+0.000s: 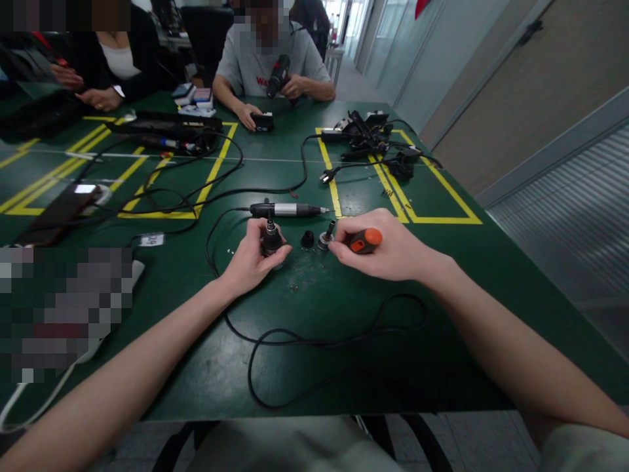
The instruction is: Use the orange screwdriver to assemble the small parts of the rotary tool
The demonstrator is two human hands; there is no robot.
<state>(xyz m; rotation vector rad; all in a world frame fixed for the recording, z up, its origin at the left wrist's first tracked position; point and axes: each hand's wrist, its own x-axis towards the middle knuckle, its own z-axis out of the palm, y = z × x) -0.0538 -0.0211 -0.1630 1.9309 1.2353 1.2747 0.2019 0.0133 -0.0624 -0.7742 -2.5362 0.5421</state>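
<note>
My left hand (253, 259) is closed around a dark, rounded tool part (271, 240) with a metal tip pointing up. My right hand (388, 246) is wrapped round a screwdriver (366, 241) with an orange and black handle. Its thumb and fingertips are at a small round metal part (325, 241) with a dark shaft standing up from it; whether they grip it I cannot tell. Between my hands a black ring-shaped cap (307, 238) stands on the green table (314, 288). Just beyond them lies a black and silver pen-shaped power tool (289, 210).
A black cable (339, 342) loops across the near table. Tiny loose bits (293, 287) lie in front of my hands. A phone (61, 210) is at left. Black tools and cords (366, 137) are heaped at far right. Across the table, a person (275, 59) holds a power drill (279, 75).
</note>
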